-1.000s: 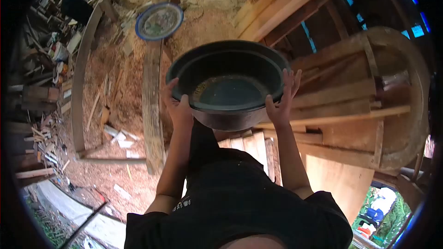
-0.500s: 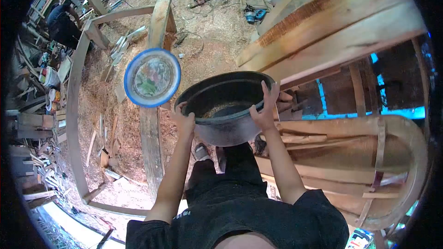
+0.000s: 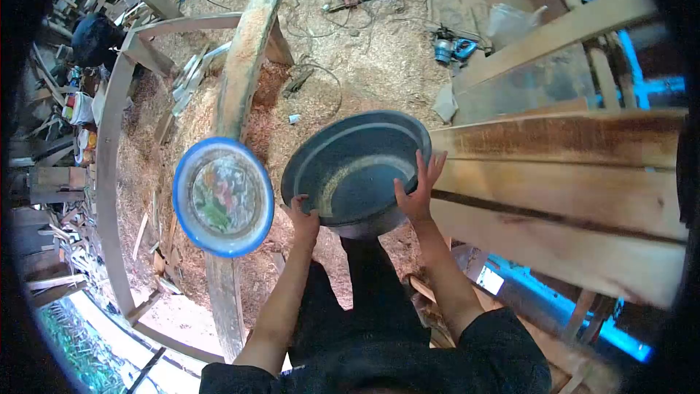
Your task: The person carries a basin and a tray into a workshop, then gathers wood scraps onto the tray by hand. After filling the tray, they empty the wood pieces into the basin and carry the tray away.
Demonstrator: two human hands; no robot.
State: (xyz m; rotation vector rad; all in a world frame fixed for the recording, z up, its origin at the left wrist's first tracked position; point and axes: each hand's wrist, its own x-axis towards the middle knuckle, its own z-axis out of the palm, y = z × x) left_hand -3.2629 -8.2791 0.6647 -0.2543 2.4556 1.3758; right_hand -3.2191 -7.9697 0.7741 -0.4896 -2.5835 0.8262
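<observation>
Handling, L to R: blue-rimmed plate (image 3: 223, 197) lies on the beam (image 3: 244, 66), v. near L side of the basin (image 3: 372, 182); a bump cd. prob. tip it, so best give it room; L hand (image 3: 302, 223) grasping basin's near-L rim, digits hooked over edge; firm hold seems wise there, bowl being wide; basin tilted, mouth up & twd. wearer; whether R end is higher or just farther fwd, can't tell; both wrists turning together wd. prob. steady it; pale residue (image 3: 332, 184) on inner L side, poss. loose, type unclear; gentle tilt advisable; R hand (image 3: 418, 202) grasping R rim, thumb inside, fingers fanned; closer finger wrap wd. likely be surer; boards (image 3: 554, 182) just R of that hand, so rim & elbow need clearance.

Position, L to R: plate L of L hand, apart from it; L hand touching basin at near-L edge; basin betw. the two hands, most of it fwd of them, in front of wearer's legs (image 3: 386, 292); no support seen bar the hands, underside mostly hidden; R hand touching basin at R edge; boards beyond, to R.
</observation>
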